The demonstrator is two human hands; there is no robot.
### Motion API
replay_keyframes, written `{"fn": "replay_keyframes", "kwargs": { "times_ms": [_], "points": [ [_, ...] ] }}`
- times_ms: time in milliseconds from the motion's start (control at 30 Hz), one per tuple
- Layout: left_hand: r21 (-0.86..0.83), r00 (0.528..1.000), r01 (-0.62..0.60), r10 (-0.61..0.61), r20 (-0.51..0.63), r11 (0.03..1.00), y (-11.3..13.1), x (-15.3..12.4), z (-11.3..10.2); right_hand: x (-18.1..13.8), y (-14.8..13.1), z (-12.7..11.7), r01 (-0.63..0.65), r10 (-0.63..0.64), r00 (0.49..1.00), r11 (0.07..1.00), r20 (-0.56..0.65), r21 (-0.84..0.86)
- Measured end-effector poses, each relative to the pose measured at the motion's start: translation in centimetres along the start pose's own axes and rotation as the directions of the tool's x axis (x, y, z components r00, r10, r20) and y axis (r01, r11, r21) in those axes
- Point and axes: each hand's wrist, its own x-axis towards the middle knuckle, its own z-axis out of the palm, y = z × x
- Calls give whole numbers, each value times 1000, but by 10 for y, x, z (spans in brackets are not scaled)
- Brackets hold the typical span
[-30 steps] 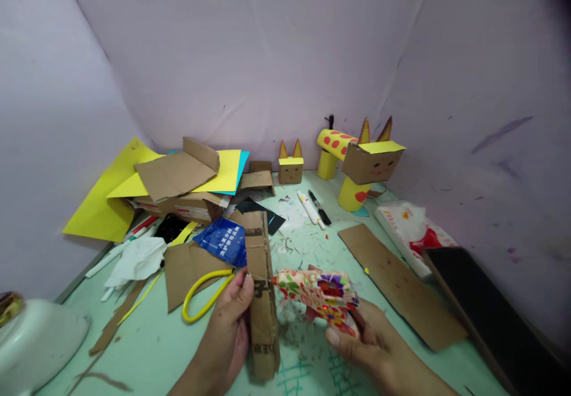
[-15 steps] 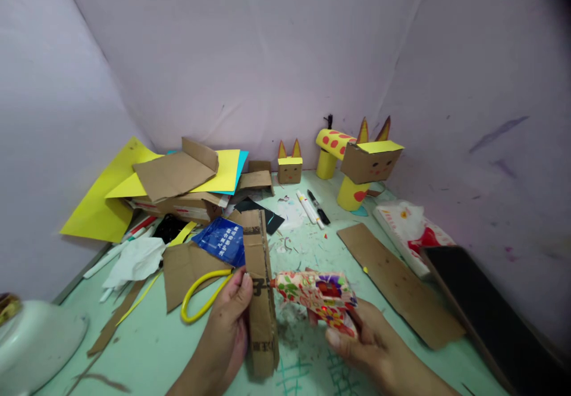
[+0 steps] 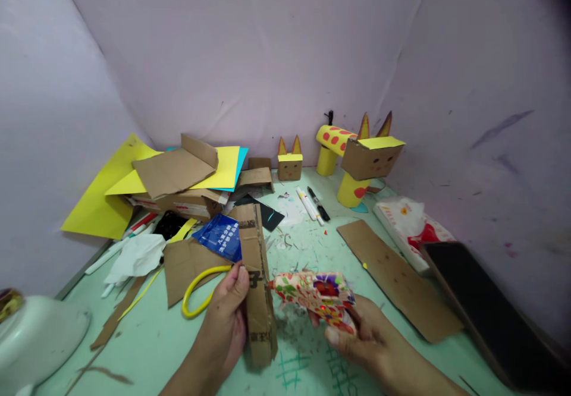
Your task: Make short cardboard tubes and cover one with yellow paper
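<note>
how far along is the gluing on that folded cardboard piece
Already done: two cardboard animals, a small box head and a spotted giraffe-like figure, stand at the back. In hand: the left hand holds a folded cardboard strip upright while the right hand presses the floral glue gun nozzle against its edge. Left: the strip is plain, no coloured paper or face on it, and a flat cardboard panel lies unused.

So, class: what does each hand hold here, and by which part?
The left hand grips the upright cardboard strip by its left edge; the right hand holds the floral glue gun by its handle.
</note>
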Motion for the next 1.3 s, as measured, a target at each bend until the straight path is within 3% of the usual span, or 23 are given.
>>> {"fn": "replay_keyframes", "kwargs": {
  "times_ms": [233, 467, 700, 967, 1100, 1300],
  "points": [
    [-8, 999, -45, 45, -1, 999, 1, 3, -1, -2, 7, -1, -133, 130, 991, 988, -39, -84],
    [-11, 999, -36, 36, 5, 999, 2, 3, -2, -2, 5, 1, -105, 103, 994, 990, -31, -94],
    [-17, 999, -35, 35, 6, 999, 3, 3, -3, -6, 11, 2, -173, 172, 985, 984, -28, -51],
    [-56, 999, -17, 15, -36, 998, 5, 2, 0, -7, 12, 1, -220, 209, 974, 966, -85, -136],
    [-51, 999, -14, 12, -47, 999, 5, 2, 0, -8, 15, 1, -183, 175, 982, 975, -75, -127],
    [0, 1000, 11, -11, 28, 1000, 0, -1, -1, -6, 14, 1, -93, 82, 991, 990, -108, -109]
  ]
}}
